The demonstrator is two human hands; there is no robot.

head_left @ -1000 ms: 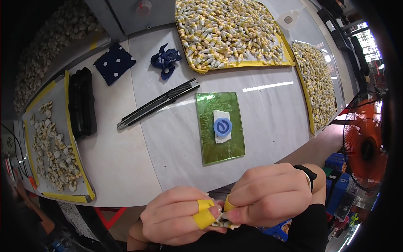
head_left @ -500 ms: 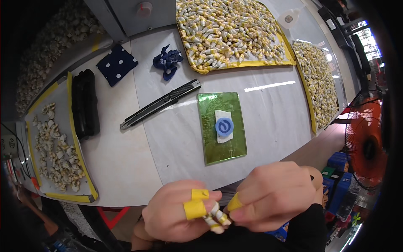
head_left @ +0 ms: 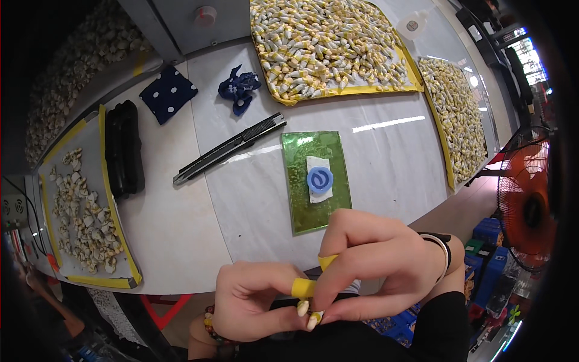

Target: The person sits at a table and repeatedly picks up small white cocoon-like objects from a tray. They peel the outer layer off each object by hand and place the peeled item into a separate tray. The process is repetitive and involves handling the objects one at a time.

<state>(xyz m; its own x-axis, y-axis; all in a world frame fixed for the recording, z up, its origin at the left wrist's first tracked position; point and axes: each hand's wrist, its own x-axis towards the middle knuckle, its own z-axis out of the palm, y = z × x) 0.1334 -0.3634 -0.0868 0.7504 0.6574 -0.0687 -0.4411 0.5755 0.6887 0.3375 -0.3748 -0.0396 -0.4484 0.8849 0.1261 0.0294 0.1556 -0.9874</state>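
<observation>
My left hand (head_left: 256,295) is closed near the table's front edge, pinching small bullet-shaped pieces (head_left: 314,320) between thumb and fingers. Two pale tips show, one with a yellow band. From the right, my right hand (head_left: 383,262) meets it, its thumb and forefinger closed on the banded piece. Yellow tape wraps fingers on both hands. Beyond my hands lies a green glass plate (head_left: 301,211). On it, a small blue round cap or dish (head_left: 319,180) sits on a white patch (head_left: 318,161). The fingers hide most of the held pieces.
A large yellow-edged tray (head_left: 386,91) of banded pieces stands at the back, another tray (head_left: 447,158) at right. A black utility knife (head_left: 232,148), dark cloths (head_left: 168,95), a black holder (head_left: 123,151) and a tray (head_left: 129,271) of pale curled pieces lie left. A fan (head_left: 525,205) stands right.
Both hands have turned and drawn together. My right hand has moved left, its fingers now over the pieces, so less of them shows.
</observation>
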